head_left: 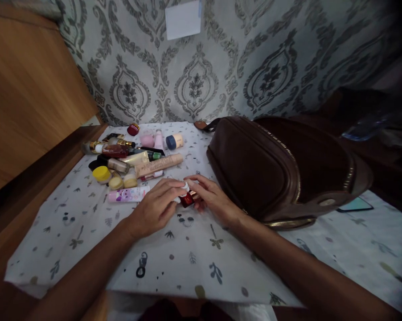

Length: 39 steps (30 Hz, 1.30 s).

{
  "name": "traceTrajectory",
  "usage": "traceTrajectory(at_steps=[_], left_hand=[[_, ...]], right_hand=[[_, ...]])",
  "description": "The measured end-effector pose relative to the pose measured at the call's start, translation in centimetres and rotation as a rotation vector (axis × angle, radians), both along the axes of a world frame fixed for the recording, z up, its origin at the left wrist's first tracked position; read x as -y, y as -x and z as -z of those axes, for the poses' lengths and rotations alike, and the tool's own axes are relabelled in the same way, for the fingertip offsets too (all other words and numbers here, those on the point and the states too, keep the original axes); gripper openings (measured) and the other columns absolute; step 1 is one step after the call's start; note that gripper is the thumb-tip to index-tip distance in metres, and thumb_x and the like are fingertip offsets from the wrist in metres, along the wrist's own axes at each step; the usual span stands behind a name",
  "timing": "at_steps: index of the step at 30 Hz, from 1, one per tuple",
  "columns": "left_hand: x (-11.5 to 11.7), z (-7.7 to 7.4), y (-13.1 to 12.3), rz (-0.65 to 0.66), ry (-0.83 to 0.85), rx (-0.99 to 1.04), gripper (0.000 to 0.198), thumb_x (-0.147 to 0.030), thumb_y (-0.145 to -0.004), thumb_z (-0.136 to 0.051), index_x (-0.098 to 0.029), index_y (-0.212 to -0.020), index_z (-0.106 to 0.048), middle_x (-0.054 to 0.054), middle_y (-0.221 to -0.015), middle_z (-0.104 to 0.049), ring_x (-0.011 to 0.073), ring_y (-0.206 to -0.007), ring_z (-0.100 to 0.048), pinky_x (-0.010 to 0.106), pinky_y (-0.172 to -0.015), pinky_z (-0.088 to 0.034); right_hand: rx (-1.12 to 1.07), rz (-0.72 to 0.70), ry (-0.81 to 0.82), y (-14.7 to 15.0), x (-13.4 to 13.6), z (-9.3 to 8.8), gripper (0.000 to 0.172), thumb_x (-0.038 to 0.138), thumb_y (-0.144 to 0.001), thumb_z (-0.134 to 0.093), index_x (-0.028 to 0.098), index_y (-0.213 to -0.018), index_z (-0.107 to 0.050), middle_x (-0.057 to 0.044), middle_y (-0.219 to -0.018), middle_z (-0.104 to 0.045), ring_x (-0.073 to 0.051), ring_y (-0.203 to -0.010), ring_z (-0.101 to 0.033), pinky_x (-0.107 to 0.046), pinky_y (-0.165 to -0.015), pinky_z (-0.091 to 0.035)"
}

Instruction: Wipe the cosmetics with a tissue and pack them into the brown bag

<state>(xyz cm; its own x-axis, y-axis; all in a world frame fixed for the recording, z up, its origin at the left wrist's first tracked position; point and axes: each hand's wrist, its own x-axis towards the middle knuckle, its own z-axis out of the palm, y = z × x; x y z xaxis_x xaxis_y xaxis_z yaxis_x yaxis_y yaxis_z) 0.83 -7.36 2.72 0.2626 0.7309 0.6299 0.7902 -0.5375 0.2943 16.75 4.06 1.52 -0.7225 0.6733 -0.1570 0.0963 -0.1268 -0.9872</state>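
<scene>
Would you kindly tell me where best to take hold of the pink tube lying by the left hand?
Pinch the pink tube across its middle from above and the near side: it lies flat on the cloth, with jars crowding its far edge.

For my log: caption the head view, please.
Left hand and right hand hold a small red bottle on a printed cloth, beside a brown bag.

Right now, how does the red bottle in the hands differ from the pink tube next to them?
The red bottle is gripped by the left hand and right hand; the pink tube lies flat beside the left hand. The red bottle is dark and stubby; the pink tube is pale and longer. Both are over the printed cloth.
</scene>
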Motion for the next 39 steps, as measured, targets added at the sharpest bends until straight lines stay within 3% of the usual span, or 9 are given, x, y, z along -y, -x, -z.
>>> traceTrajectory(at_steps=[7, 14, 19, 23, 27, 33, 39], left_hand=[[-0.15, 0.39, 0.1, -0.034, -0.037, 0.008, 0.027, -0.005, -0.092, -0.047, -0.019, -0.114, -0.056, 0.012, -0.114, -0.067, 0.0212, -0.109, -0.06, 0.04, -0.095, -0.05], [-0.25, 0.79, 0.45, -0.193, -0.055, 0.068, 0.024, -0.012, -0.092, -0.05, -0.018, -0.113, -0.059, 0.008, -0.103, -0.07, 0.02, -0.099, -0.064, 0.035, -0.089, -0.052], [-0.19, 0.72, 0.53, -0.294, -0.02, 0.158, 0.019, -0.016, -0.089, -0.056, -0.019, -0.108, -0.061, 0.005, -0.101, -0.071, 0.0194, -0.095, -0.067, 0.032, -0.086, -0.053], [-0.21, 0.67, 0.42, -0.246, 0.003, 0.167, 0.017, -0.015, -0.09, -0.053, -0.019, -0.105, -0.061, 0.006, -0.099, -0.071, 0.0199, -0.095, -0.066, 0.033, -0.085, -0.053], [-0.03, 0.45, 0.15, -0.149, 0.007, 0.115, 0.023, -0.012, -0.091, -0.049, -0.018, -0.111, -0.059, 0.01, -0.108, -0.069, 0.0216, -0.105, -0.063, 0.038, -0.093, -0.051], [0.02, 0.36, -0.17, -0.064, -0.027, 0.004, 0.032, -0.017, -0.091, -0.057, -0.018, -0.123, -0.053, 0.015, -0.118, -0.064, 0.0255, -0.112, -0.059, 0.046, -0.096, -0.05], [-0.2, 0.76, -0.3, -0.054, -0.089, -0.007, 0.018, -0.011, -0.093, -0.054, -0.018, -0.109, -0.058, 0.011, -0.105, -0.068, 0.0211, -0.1, -0.062, 0.039, -0.088, -0.052]], right_hand=[[-0.023, 0.048, 0.079, -0.03, 0.46, -0.62, 0.033, 0.044, -0.086, -0.063, 0.02, -0.108, -0.059, 0.0, -0.074, -0.061, -0.009, -0.05, -0.054, -0.018, -0.042, -0.045], [-0.097, 0.016, 0.089, -0.08, 0.21, 0.0, 0.046, 0.035, -0.079, -0.069, 0.02, -0.121, -0.057, -0.005, -0.099, -0.06, -0.009, -0.058, -0.056, -0.022, -0.046, -0.047], [-0.022, -0.003, -0.092, -0.12, -0.05, 0.18, 0.058, 0.043, -0.083, -0.065, 0.022, -0.136, -0.052, -0.001, -0.082, -0.059, -0.008, -0.048, -0.049, -0.021, -0.039, -0.037], [0.025, -0.004, -0.151, -0.13, -0.01, 0.13, 0.043, 0.05, -0.088, -0.057, 0.021, -0.119, -0.063, 0.002, -0.071, -0.058, -0.007, -0.046, -0.046, -0.019, -0.04, -0.035], [0.041, -0.005, -0.101, -0.01, 0.08, 0.12, 0.04, 0.051, -0.089, -0.055, 0.02, -0.114, -0.061, 0.001, -0.069, -0.06, -0.01, -0.047, -0.052, -0.019, -0.038, -0.037], [0.001, 0.019, -0.051, 0.07, 0.3, 0.11, 0.037, 0.051, -0.087, -0.059, 0.022, -0.11, -0.06, 0.002, -0.07, -0.062, -0.011, -0.047, -0.055, -0.021, -0.04, -0.043], [-0.015, 0.014, -0.036, 0.03, 0.5, -0.09, 0.04, 0.049, -0.085, -0.062, 0.02, -0.113, -0.061, 0.001, -0.069, -0.061, -0.01, -0.048, -0.055, -0.02, -0.041, -0.043]])
